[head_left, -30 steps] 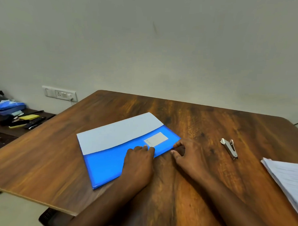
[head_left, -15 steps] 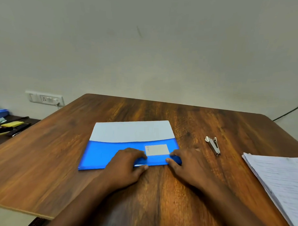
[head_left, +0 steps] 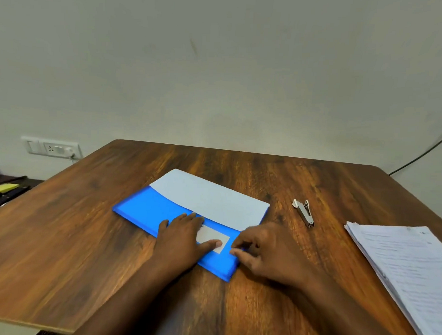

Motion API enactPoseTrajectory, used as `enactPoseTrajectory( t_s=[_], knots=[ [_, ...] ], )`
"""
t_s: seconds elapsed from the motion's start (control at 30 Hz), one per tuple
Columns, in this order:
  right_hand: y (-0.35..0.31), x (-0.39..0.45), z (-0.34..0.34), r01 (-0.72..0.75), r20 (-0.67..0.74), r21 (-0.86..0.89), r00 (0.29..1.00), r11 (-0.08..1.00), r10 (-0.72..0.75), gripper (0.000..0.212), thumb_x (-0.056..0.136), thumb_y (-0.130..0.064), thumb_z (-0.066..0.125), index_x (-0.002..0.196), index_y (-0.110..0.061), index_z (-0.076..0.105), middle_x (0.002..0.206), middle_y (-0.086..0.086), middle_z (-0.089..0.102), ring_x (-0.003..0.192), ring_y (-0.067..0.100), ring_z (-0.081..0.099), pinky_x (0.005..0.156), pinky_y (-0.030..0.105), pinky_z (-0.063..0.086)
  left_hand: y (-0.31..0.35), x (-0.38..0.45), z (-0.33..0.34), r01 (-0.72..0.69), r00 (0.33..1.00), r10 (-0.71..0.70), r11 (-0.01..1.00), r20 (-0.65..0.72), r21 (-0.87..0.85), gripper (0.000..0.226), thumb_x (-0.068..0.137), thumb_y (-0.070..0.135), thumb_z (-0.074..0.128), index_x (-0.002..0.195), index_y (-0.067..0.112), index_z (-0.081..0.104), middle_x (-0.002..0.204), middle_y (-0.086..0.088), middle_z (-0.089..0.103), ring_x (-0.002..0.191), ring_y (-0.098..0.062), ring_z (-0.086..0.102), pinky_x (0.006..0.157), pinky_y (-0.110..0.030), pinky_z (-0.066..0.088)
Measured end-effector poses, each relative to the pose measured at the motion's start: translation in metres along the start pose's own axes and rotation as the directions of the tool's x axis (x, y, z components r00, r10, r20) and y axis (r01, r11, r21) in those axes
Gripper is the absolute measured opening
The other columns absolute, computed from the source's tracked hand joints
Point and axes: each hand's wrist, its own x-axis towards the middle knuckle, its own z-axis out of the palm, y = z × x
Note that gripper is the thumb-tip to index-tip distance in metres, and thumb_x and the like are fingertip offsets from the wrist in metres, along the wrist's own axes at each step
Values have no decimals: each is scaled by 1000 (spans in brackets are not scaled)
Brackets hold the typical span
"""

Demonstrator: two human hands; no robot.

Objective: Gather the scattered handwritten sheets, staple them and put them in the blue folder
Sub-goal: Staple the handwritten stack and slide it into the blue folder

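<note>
Under both my hands lies the blue folder (head_left: 148, 210), long axis slanting from far left to near right. My left hand (head_left: 182, 238) presses flat on it; my right hand (head_left: 264, 246) pinches its near-right edge. The handwritten sheets (head_left: 407, 264) sit well right, past the stapler (head_left: 304, 212), nearer my right hand, on the wooden table (head_left: 62, 232) by a plain wall.

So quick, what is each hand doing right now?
Left hand: open, resting flat on the blue folder.
Right hand: fingers curled at the folder's near corner; whether it pinches the edge cannot be told.
</note>
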Motion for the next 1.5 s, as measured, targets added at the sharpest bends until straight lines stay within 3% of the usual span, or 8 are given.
enactPoseTrajectory(
  t_s=[0.13, 0.27, 0.4, 0.63, 0.8, 0.97, 1.3, 1.5],
  knots=[
    [24, -1, 1, -81, -89, -158, 994, 984, 68, 52, 85, -66, 69, 127, -37, 70, 130, -19, 67, 115, 4, 61, 100, 20, 50, -25, 3, -8, -73, 990, 86, 991, 111, -116, 129, 51, 113, 22, 153, 39, 49, 162, 13, 46, 151, -13, 41, 116, -43, 36],
    [36, -8, -1, -108, -37, -136, 994, 985, 104, 82, 77, -86, 60, 147, -42, 52, 158, -20, 43, 143, 5, 40, 117, 30, 22, -43, 8, -25, -103, 964, 160, 960, 210, -259, 107, 57, 95, 66, 149, 43, 53, 150, 24, 53, 140, -4, 47, 104, -13, 38],
    [41, -15, 1, -66, 46, -119, 996, 991, 72, 94, 74, -94, 54, 152, -43, 45, 162, -21, 38, 147, 2, 36, 125, 36, 23, -55, 14, -31, -138, 944, 216, 946, 251, -294, 90, 52, 97, 70, 135, 67, 50, 156, 31, 45, 148, -2, 40, 119, -32, 37],
    [42, -17, 3, -20, 60, -72, 998, 997, 24, 75, 77, -90, 57, 132, -41, 68, 141, -24, 61, 130, -1, 54, 106, 15, 28, -50, 21, -41, -157, 935, 240, 940, 260, -302, 104, 51, 102, 63, 136, 42, 67, 148, 27, 57, 137, 2, 52, 118, -32, 43],
    [40, -18, 7, -61, 24, 2, 998, 998, 61, 78, 71, -94, 60, 127, -41, 71, 135, -28, 63, 124, -3, 57, 101, 9, 34, -13, 30, -33, 53, 993, -13, 932, 114, -359, 33, 90, 51, 77, 106, 23, 83, 115, 10, 77, 106, -11, 69, 93, -36, 57],
    [34, -18, 8, -66, -56, 50, 996, 997, 69, 74, 71, -91, 66, 118, -35, 78, 121, -27, 71, 108, -4, 66, 94, 7, 41, 1, 45, -21, 267, 954, -296, 777, 44, -569, 35, 74, 39, 95, 99, 20, 77, 88, 8, 78, 85, -8, 73, 84, -39, 62],
    [27, -6, 14, -140, -280, 537, 900, 832, 333, 58, 68, -86, 70, 97, -36, 76, 96, -28, 73, 89, 7, 72, 64, 18, 59, 43, 44, -15, 145, 967, -255, 599, -16, -787, 36, 85, 40, 85, 116, 25, 75, 96, 7, 79, 89, -8, 76, 88, -42, 64],
    [31, 9, 4, -159, -270, 641, 870, 751, 414, 76, 65, -87, 69, 113, -27, 74, 94, -22, 74, 85, 11, 71, 69, 23, 61, 65, 24, -3, -97, 994, -5, 462, -112, -882, 51, 108, 54, 40, 116, 24, 81, 109, 13, 80, 99, -8, 76, 74, -26, 59]
  ],
)
